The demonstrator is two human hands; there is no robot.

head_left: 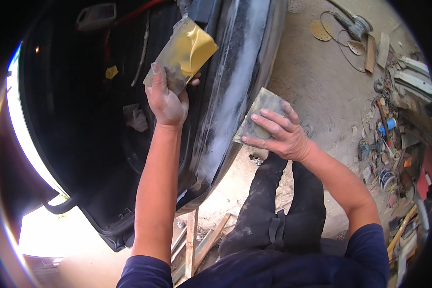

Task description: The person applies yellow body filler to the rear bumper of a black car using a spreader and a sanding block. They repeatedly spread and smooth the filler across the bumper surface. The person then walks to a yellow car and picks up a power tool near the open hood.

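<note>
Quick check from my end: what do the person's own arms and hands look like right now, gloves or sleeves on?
No gloves: the left hand and right hand are bare and dusted with pale sanding powder. Both forearms are bare too. Short dark navy sleeves end above the elbows. No watch, rings or bands show.

Upper centre: sandpaper sheet (189, 50) showing yellow, grey-dusted | centre: second sheet (260, 111) showing dull olive-grey | black car panel (235, 91) showing white sanded streaks.

Black car panel (225, 96) blocks leftward; bare floor (317, 81) open right.
</note>
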